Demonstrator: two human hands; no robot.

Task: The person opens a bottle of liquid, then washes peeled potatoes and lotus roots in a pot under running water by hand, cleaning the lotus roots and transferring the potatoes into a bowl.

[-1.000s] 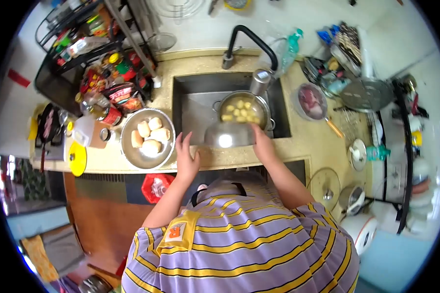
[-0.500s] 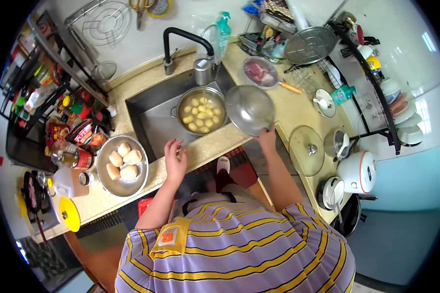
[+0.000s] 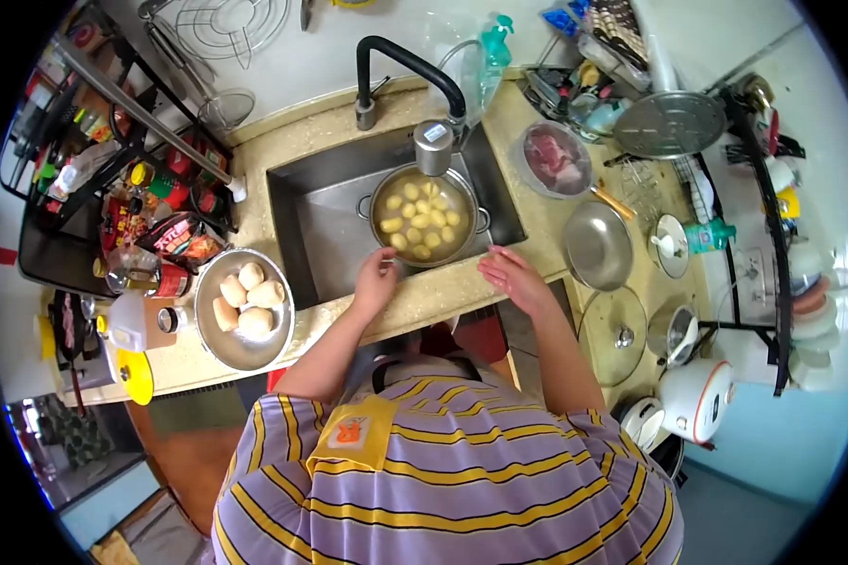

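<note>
A two-handled steel pot (image 3: 424, 215) with small yellow potatoes (image 3: 420, 222) in water stands in the sink (image 3: 320, 226), under the black faucet (image 3: 410, 56). My left hand (image 3: 376, 281) is at the sink's front edge, just left of the pot's near side, its fingers curled; whether they hold anything is hidden. My right hand (image 3: 515, 278) is over the counter edge, right of the pot, fingers stretched out and holding nothing. An empty steel bowl (image 3: 599, 246) rests on the right counter. On the left, a steel bowl (image 3: 244, 309) holds several peeled pale pieces (image 3: 255, 322).
Raw meat in a clear bowl (image 3: 552, 158) is behind the right counter's steel bowl. A glass lid (image 3: 612, 337) lies near the right edge. Sauce bottles and a jug (image 3: 141, 320) crowd the left, beside a yellow lid (image 3: 135, 376). A rice cooker (image 3: 695, 400) stands at right.
The steel bowl that my right hand held over the sink's right side now rests on the right counter, let go. My left hand has come to the sink edge by the pot. The view has swung.
</note>
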